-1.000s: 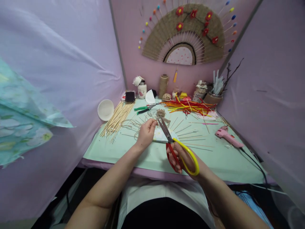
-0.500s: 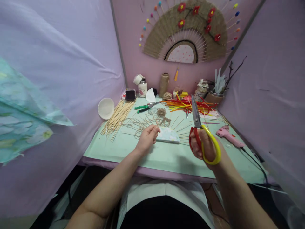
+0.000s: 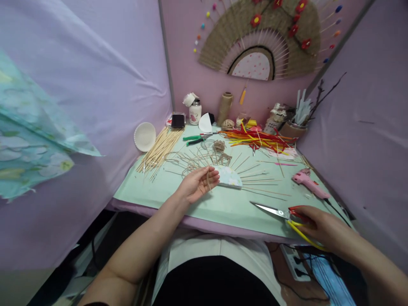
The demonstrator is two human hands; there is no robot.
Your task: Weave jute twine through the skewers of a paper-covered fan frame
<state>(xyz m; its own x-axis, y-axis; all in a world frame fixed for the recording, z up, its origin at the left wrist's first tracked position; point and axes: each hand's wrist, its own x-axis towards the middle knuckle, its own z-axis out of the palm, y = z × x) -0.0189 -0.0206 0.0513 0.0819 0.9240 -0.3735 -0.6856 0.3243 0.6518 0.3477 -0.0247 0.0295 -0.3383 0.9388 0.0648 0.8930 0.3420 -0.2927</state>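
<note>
My left hand (image 3: 200,182) is turned palm up over the table, with a short end of twine (image 3: 208,180) pinched at the thumb and its other fingers loosely curled. Just beside it lies a half-round fabric-covered base (image 3: 230,176), pale blue with flowers, with thin sticks (image 3: 261,180) fanning out from it. Part of that base is hidden by my fingers. Low at the table's right front, my right hand (image 3: 314,223) grips scissors (image 3: 282,212) by their red and yellow handles. The blades are together and point left. A ball of twine (image 3: 219,146) sits behind the base, with loose strands around.
Bamboo sticks (image 3: 161,148) lie in a heap at left beside a white bowl (image 3: 145,137). Green-handled pliers (image 3: 194,139) and red and yellow strips (image 3: 258,139) are at the back. A pink glue gun (image 3: 309,185) with a cord rests at right. A large fan (image 3: 261,42) hangs on the wall.
My right hand has lowered the scissors from upright to nearly flat, towards the table's right front. My left hand has turned from a closed grip to palm up. The view has shifted slightly.
</note>
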